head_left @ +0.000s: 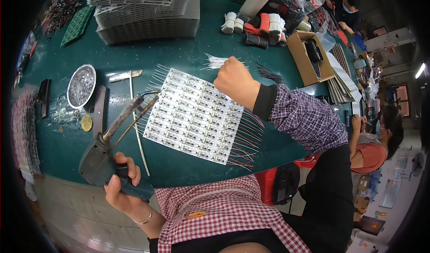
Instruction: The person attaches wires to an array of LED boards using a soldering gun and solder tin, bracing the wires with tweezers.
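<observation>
My left hand [124, 181] is wrapped round the dark handle of a soldering gun [96, 159]. The gun's long barrel and thin feed tube run up to the left edge of a white panel of small circuit boards [192, 118]; whether the tip touches it I cannot tell. White wires stick out along the panel's left side, red and dark ones along its right. Over the panel's upper right edge, my right hand [235, 80] is closed, its fingertips hidden. Just beyond it lies a loose pile of white wires [216, 62], with dark wires [268, 72] to the right.
Left of the panel are a round dish of solder scraps [81, 86], a dark bar [100, 109] and a thin pale strip [138, 132]. Stacked panels [148, 24] stand behind. Wire bundles [264, 24] and an open carton [309, 58] lie back right. Other people sit further right.
</observation>
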The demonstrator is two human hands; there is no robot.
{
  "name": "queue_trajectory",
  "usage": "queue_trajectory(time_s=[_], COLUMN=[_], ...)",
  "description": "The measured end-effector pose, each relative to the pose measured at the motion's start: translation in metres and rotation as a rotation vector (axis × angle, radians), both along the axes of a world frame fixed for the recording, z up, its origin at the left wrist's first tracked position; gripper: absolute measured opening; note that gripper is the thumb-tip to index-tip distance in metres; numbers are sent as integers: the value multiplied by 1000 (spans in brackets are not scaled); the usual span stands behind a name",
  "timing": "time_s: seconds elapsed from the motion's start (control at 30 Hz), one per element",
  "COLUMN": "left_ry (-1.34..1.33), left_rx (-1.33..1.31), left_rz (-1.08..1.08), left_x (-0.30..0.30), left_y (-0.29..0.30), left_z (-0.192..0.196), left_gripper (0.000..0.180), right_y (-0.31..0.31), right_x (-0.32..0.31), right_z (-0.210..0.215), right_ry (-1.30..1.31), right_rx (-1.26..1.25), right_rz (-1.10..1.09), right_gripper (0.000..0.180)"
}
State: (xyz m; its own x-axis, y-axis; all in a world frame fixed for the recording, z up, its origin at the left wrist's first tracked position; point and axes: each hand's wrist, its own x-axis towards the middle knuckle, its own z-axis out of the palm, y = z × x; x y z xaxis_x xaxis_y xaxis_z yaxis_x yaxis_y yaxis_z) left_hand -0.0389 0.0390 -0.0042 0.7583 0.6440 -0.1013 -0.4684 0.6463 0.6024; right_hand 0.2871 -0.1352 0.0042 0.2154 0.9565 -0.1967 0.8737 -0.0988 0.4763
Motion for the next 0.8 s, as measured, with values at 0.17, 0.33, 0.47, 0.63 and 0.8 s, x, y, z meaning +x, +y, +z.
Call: queue_trajectory(time_s=[0.17,0.33,0.47,0.63,0.8], left_ry=[35,142,149,444,509], left_rx=[42,128,287,486,1033], left_rz=[11,12,-26,1,207], left_x=[2,24,48,58,70], left_y=[-4,-18,-39,-77,-92], left_z=[8,17,31,49,41], left_gripper=[59,56,51,56,23], right_y=[-17,-52,-73,-84,-90], right_x=[4,-3,-21,-41,-43], right_z=[2,5,-11,-29,-40], right_ry=[57,220,443,585,611], right_rx=[77,523,778,931,946], right_rz=[-29,-134,-257,-277,-294], right_gripper=[5,14,19,31,33])
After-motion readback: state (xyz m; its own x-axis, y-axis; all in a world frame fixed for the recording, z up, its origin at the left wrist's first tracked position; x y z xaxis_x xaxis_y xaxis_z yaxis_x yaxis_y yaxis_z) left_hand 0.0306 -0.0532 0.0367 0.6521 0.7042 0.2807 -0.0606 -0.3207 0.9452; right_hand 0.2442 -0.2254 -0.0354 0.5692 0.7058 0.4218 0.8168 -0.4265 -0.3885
